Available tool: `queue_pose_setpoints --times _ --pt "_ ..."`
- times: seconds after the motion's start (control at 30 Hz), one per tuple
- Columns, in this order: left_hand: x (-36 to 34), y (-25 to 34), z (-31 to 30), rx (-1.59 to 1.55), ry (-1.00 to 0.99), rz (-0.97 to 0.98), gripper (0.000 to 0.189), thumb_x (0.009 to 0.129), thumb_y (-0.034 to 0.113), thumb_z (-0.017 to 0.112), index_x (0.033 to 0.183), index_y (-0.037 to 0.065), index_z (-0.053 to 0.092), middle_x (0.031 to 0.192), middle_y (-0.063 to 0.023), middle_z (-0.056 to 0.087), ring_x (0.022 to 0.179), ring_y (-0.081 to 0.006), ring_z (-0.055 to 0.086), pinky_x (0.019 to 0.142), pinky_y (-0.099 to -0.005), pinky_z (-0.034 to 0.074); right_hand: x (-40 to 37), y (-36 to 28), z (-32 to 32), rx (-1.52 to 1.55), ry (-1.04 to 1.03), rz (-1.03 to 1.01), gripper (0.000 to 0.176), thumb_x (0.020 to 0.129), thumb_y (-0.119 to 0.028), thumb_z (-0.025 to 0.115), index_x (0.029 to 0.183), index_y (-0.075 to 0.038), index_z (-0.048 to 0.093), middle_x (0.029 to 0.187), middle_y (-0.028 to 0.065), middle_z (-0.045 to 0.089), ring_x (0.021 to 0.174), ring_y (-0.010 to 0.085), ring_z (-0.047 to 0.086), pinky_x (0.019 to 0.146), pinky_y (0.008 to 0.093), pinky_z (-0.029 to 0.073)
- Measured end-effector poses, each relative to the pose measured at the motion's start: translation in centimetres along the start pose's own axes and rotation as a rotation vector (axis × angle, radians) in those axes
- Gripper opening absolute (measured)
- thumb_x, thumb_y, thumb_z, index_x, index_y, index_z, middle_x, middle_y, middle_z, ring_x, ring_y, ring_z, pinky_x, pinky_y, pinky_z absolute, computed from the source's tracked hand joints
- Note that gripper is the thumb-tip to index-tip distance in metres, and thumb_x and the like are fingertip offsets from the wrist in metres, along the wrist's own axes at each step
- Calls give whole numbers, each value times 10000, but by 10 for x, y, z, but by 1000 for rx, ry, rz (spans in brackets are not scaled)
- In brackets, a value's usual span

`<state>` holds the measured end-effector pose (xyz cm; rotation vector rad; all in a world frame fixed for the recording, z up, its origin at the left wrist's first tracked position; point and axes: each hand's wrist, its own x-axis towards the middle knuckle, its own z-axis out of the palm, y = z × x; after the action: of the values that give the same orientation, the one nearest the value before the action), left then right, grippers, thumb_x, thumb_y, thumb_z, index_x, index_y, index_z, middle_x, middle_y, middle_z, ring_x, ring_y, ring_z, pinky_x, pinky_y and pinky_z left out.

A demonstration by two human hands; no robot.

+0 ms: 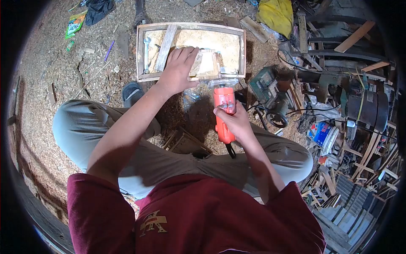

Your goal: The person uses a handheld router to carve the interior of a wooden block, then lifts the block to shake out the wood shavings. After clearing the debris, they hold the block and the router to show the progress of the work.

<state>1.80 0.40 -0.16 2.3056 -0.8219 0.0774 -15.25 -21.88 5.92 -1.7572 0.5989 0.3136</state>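
My right hand [237, 122] is wrapped around the red body of a trim router [224, 99], with its clear base toward the wood and a black cord at its rear end. The base is at the near edge of a shallow wooden frame [243, 51]. Inside the frame lies a pale piece of wood [208, 63]. My left hand [179, 70] grips this piece at its left side, fingers over the top and thumb near the close edge. A loose wooden slat [166, 44] leans across the frame, left of my fingers. A wrench [146, 53] lies along the frame's left side.
A green metal case [262, 84] and a black cable [298, 111] are on my right. Farther right are piled scrap wood and a blue-and-white bag [323, 135]. Sawdust covers the ground, with a yellow bag [275, 17] at the back and a purple stick [109, 51] at left.
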Motion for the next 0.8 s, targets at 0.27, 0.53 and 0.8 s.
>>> queue_pose_setpoints --times 0.27,0.53,0.8 --pt "0 -1 0 -18 5 8 1096 654 249 952 1590 15 430 1521 -184 496 1420 -400 459 1249 -519 331 0 -2 -2 -49 3 -4 418 907 -242 881 1166 -10 649 1022 60 744 915 121 698 850 318 561" --pt "0 -2 1 -11 3 8 1103 647 252 953 1590 13 430 1511 -183 506 1412 -399 467 1252 -523 326 -1 -5 -2 -38 7 5 427 900 -245 888 1167 -8 654 1020 65 746 917 124 702 856 320 563" --pt "-1 2 -2 22 -1 -1 1105 655 260 954 1599 38 425 1532 -169 500 1441 -375 458 1261 -536 294 0 -2 0 9 -28 38 404 915 -222 874 1174 -13 646 1021 50 739 927 108 691 859 313 558"
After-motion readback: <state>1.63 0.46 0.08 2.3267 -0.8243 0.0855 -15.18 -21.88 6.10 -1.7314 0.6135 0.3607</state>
